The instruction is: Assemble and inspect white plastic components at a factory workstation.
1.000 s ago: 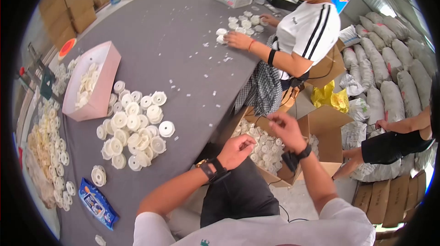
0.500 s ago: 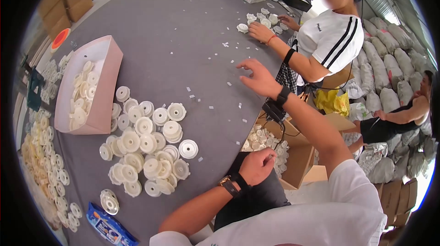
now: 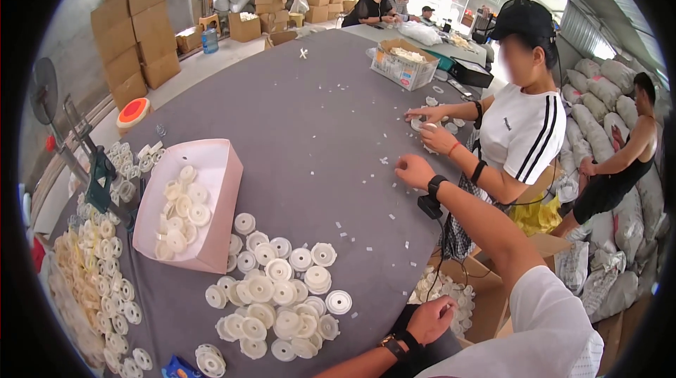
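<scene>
My right hand (image 3: 415, 171) is stretched out over the table's right side, just short of the co-worker's hands. Its fingers are curled in, and what they hold, if anything, is hidden. Low down by the table edge, my left hand (image 3: 431, 319) is closed, with thumb and fingers together; anything in it is too small to name. Beside it, an open cardboard box (image 3: 486, 283) holds many white plastic parts. A heap of round white plastic discs (image 3: 274, 293) lies on the grey tabletop (image 3: 303, 124) to the left of my hands.
Behind the heap stands a pink box (image 3: 224, 202) with more discs inside. White rings (image 3: 105, 286) crowd the left edge. A co-worker (image 3: 517, 117) handles white parts at the right, near a carton (image 3: 405, 68). Small white scraps dot the cloth. Stacked sacks (image 3: 598, 110) line the right.
The view has tilted upward, bringing the far room into sight. My right hand's fingers, spread before, are now curled in. The co-worker's near hand has lifted a white part.
</scene>
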Demonstrator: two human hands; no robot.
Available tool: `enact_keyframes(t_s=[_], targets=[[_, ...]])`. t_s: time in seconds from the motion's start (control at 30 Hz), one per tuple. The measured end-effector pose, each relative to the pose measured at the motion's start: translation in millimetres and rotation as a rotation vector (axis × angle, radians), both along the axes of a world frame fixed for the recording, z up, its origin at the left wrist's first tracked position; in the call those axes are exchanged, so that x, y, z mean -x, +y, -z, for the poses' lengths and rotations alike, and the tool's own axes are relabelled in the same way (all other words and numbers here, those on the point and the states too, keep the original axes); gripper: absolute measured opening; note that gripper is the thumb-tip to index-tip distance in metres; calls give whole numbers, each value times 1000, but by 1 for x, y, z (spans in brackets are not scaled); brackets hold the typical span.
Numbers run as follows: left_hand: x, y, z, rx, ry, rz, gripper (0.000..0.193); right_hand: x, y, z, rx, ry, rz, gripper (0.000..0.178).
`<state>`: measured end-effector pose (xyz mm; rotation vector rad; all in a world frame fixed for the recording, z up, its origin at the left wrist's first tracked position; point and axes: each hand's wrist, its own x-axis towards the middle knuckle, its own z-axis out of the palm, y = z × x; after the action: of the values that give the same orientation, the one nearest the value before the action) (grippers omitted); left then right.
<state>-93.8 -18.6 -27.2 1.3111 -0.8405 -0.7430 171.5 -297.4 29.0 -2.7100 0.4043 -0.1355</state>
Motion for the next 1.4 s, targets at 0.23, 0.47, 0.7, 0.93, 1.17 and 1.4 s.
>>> enact_keyframes(t_s=[0.23,0.47,0.7,0.93,1.17,1.4], targets=[[-3,-5,-5,-4,-10,24,12,1,-25,6,-295,242,-50,30],[-1,-8,2,21,-5,22,13,-7,-33,21,-268,228,-71,29],[-1,-7,2,23,-27,29,12,-3,-23,17,-240,241,0,26],[-1,-10,6,20,-45,25,13,-11,-20,11,-243,304,80,25],[-1,-10,8,17,-33,32,13,-11,-26,17,-264,252,35,24],[-1,-3,8,-1,-22,42,13,-7,-13,17,-243,270,49,23]])
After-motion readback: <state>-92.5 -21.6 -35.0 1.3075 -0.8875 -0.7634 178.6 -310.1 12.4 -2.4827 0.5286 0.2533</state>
